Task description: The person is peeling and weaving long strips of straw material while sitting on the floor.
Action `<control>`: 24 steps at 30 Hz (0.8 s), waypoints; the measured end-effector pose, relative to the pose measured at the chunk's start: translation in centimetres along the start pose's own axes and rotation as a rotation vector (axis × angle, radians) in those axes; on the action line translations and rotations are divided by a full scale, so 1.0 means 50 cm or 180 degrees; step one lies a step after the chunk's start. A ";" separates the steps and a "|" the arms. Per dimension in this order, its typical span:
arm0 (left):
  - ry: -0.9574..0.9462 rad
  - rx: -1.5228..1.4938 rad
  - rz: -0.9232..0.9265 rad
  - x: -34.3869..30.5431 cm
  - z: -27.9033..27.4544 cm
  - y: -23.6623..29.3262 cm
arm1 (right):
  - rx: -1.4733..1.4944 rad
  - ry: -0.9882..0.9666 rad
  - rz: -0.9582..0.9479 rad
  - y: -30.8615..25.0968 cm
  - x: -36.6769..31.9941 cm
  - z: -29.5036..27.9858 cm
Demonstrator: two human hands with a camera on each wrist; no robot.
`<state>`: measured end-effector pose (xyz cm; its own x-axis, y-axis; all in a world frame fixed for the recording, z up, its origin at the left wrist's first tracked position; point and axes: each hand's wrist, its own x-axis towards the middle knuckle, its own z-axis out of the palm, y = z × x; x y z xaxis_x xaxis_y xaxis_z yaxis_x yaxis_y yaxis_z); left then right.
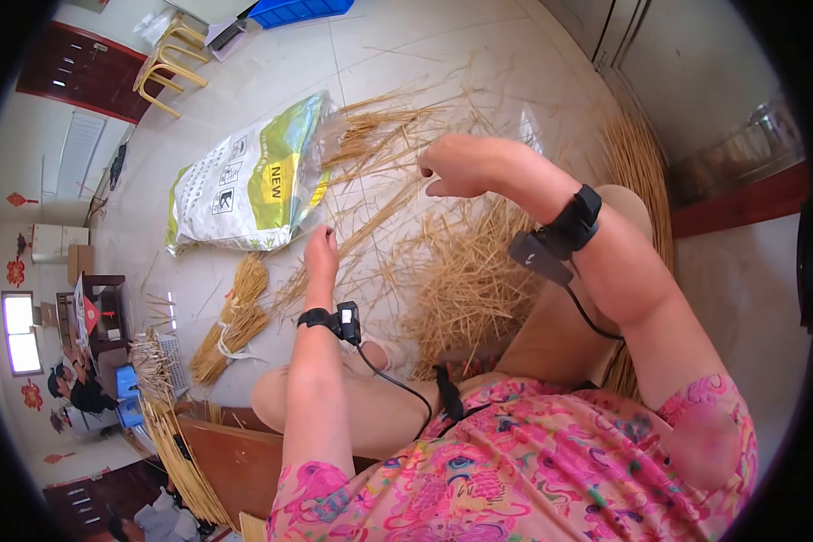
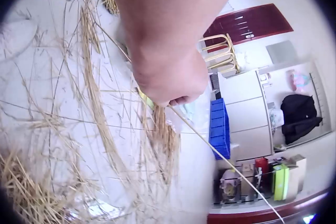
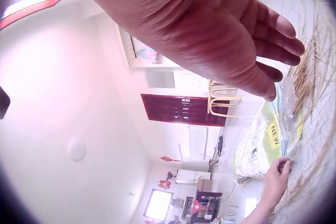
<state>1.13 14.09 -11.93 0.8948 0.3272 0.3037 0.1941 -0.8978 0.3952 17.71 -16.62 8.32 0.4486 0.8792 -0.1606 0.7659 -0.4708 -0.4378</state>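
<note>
We start with the single straw stalk (image 2: 220, 155). It is pinched at one end in the left hand (image 2: 165, 71) and runs out thin and long from under the curled fingers (image 2: 181, 99). In the head view that hand sits low over the floor (image 1: 406, 54), just beside the mouth of the sack (image 1: 244, 190).

The right hand (image 1: 456, 167) is raised above the loose straw (image 1: 465, 280). Its fingers (image 3: 273, 40) lie stretched out side by side, and we see nothing held in them.

We judge the step in hand to be drawing one stalk clear of the tangle. The next move would call for a steady pinch and a free pull along the stalk's length, so that it neither snaps nor drags its neighbours along. The free hand would need to meet the loose end.

The sack lies on its side, printed in green and white. Straw fans out at its open, clear-lined mouth, but the printed cloth hides what fills the rest. A blue crate (image 1: 298, 9) stands well apart at the far wall, and we cannot tell what it holds.

Nearer the left knee lies a tied bundle (image 1: 230, 325) of straw, and more long stalks (image 1: 641, 163) are stacked along the wall on the right.
</note>
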 end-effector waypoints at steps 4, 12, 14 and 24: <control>0.0125 -0.0419 0.0177 0.052 -0.075 0.083 | -0.0131 -0.0411 0.0304 -0.024 0.002 -0.017; 0.0542 -0.2267 0.0153 0.121 -0.317 0.294 | 0.1111 0.0675 -0.0358 -0.086 0.037 0.024; 0.0933 -0.2557 0.0239 0.120 -0.380 0.322 | 0.1451 0.0708 -0.0440 -0.104 0.046 0.040; 0.0761 -0.4548 -0.0610 0.106 -0.414 0.263 | 0.2525 0.0667 -0.0623 -0.202 0.059 0.103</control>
<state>0.12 10.10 12.83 0.7873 0.5736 0.2260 -0.3835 0.1686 0.9080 8.92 -8.92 7.72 0.4777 0.8708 0.1160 0.3233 -0.0515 -0.9449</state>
